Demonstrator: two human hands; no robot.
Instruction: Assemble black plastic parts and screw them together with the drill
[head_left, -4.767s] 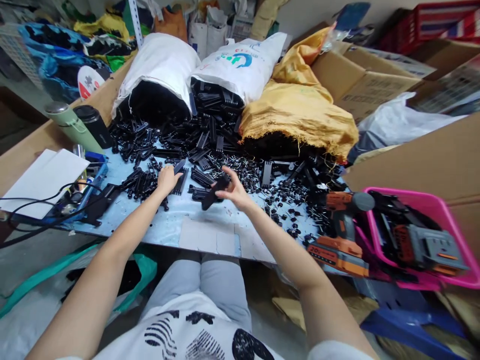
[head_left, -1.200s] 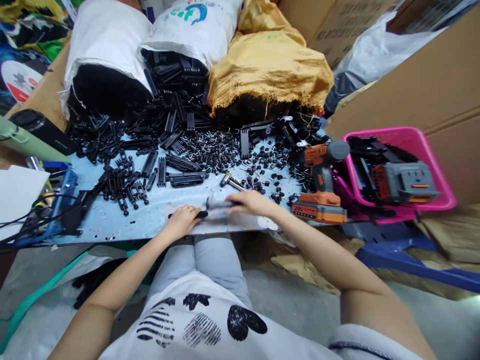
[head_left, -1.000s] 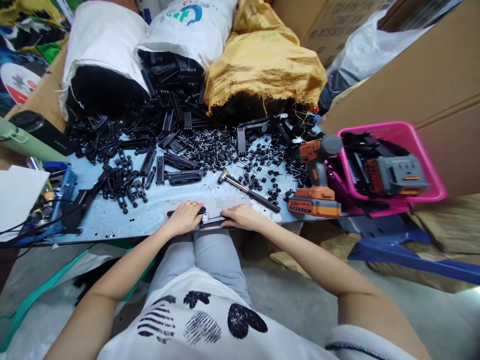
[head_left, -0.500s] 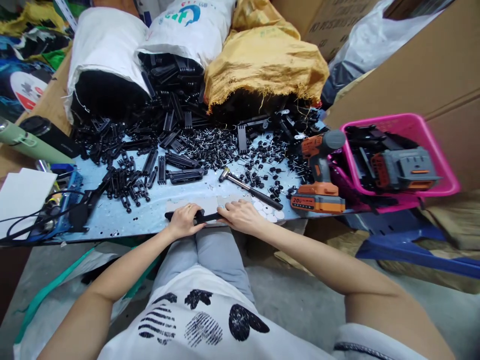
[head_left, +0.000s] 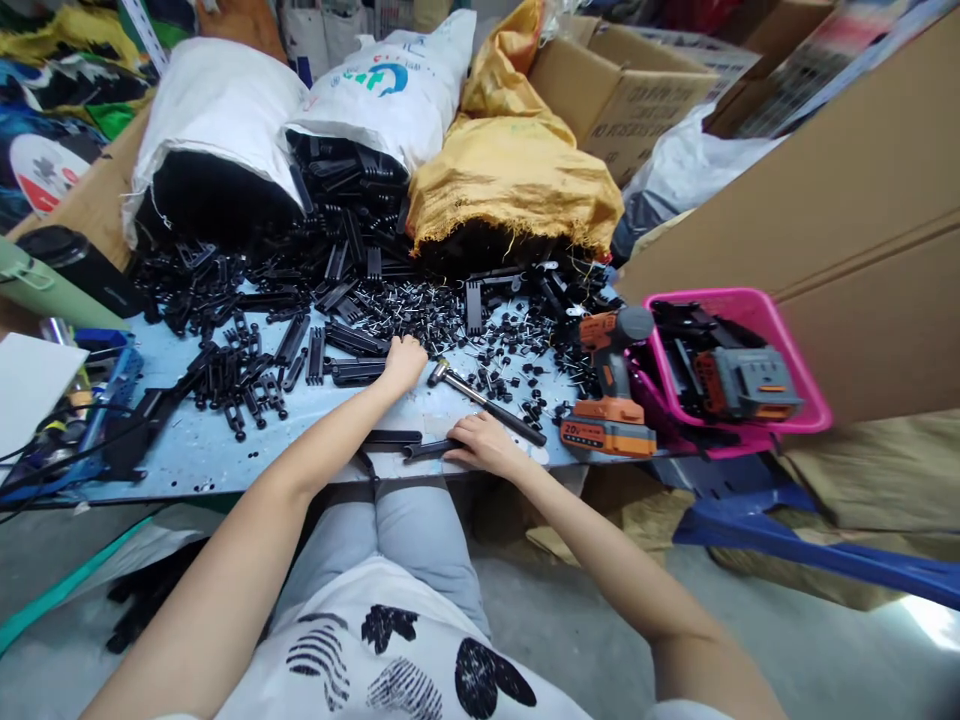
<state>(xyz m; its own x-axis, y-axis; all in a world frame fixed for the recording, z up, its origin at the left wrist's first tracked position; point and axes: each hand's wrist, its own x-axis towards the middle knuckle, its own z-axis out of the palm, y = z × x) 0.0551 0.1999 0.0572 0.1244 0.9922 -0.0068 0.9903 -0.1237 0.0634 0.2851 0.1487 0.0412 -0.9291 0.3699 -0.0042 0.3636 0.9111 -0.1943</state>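
My left hand [head_left: 404, 360] reaches forward over the blue table [head_left: 187, 455] into the spread of small black plastic parts [head_left: 420, 305], fingers curled down among them; what they hold is hidden. My right hand [head_left: 480, 443] rests near the table's front edge, fingers pressed on a long black plastic strip [head_left: 409, 445] that lies flat there. A small hammer [head_left: 480, 398] lies just beyond my right hand, its head close to my left hand.
An orange cordless drill [head_left: 611, 385] stands right of the hammer, beside a pink basket [head_left: 780, 345] of tools. Two white sacks [head_left: 225, 105] and a yellow sack [head_left: 517, 175] spill black parts at the back. Bottles, cables and paper sit at the left; cardboard at the right.
My left hand left the strip at the front edge and reached forward into the small black parts. My right hand stayed on the strip. The view tilted up slightly.
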